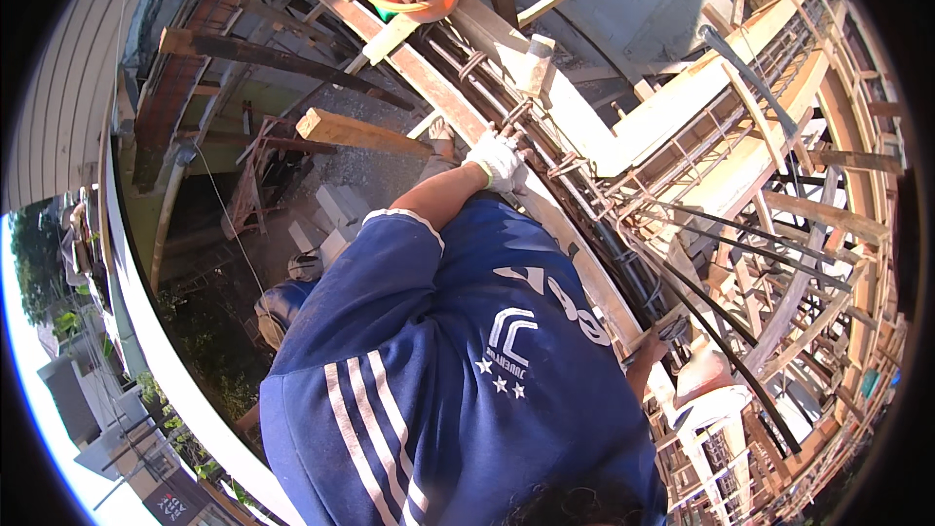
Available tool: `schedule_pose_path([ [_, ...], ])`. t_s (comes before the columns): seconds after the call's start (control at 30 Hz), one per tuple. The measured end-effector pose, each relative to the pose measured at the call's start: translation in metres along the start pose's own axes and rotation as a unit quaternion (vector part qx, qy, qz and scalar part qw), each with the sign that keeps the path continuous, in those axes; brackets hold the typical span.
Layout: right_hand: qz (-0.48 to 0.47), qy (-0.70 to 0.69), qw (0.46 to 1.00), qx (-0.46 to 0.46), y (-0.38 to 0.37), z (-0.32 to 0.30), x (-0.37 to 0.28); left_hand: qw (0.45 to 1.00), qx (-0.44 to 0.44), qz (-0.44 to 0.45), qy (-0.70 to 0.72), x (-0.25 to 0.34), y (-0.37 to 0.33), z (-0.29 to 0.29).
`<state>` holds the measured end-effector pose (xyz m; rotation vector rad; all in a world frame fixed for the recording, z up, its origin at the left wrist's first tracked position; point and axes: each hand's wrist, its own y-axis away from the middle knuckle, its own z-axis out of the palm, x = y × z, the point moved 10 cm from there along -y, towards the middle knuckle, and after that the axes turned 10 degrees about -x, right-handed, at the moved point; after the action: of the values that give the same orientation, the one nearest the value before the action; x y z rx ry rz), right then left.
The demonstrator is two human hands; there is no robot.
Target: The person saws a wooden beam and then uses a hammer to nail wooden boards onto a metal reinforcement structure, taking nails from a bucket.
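My left hand (499,162), in a white work glove with dark fingertips showing, is closed at the edge of a long wooden plank (454,102), beside steel reinforcing bars (560,168). Whether its fingers grip the plank, a bar or something small does not show. Lower right, my right hand (645,358) rests by the same run of boards, with dark fingers partly seen; my blue shirt hides much of that arm. Between the boards runs a cage of bars with tied stirrups. Next to the right hand lies a tan, rounded shape (703,373) that I cannot identify.
An orange basin (417,2) holding wood pieces stands at the top. A squared timber (362,132) juts out left of my left hand. Light panels (672,127), more bars and timber scaffolding (808,263) fill the right. Ground with grey blocks (339,209) lies below.
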<state>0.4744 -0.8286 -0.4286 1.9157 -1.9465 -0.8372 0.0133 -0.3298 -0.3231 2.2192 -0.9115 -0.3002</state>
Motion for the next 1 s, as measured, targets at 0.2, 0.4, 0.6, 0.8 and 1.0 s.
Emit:
schedule_pose_path([
  [0.2,-0.093,-0.037,0.992,0.081,0.029,-0.002,-0.015,0.994,0.007,0.095,-0.060,-0.026,-0.028,-0.016],
  [0.4,-0.173,0.086,0.950,0.244,0.088,-0.019,-0.017,0.966,-0.040,0.246,-0.074,-0.022,-0.058,0.002],
  [0.6,0.095,-0.098,0.978,0.156,0.250,0.056,-0.061,0.944,-0.140,0.290,0.077,-0.095,-0.095,0.007],
  [0.8,-0.051,-0.229,0.972,0.017,0.313,0.163,-0.265,0.917,-0.142,0.333,0.168,-0.076,-0.065,-0.079],
  [1.0,-0.194,-0.141,0.970,0.029,0.277,0.186,-0.417,0.925,-0.085,0.348,0.130,-0.013,-0.079,-0.138],
])
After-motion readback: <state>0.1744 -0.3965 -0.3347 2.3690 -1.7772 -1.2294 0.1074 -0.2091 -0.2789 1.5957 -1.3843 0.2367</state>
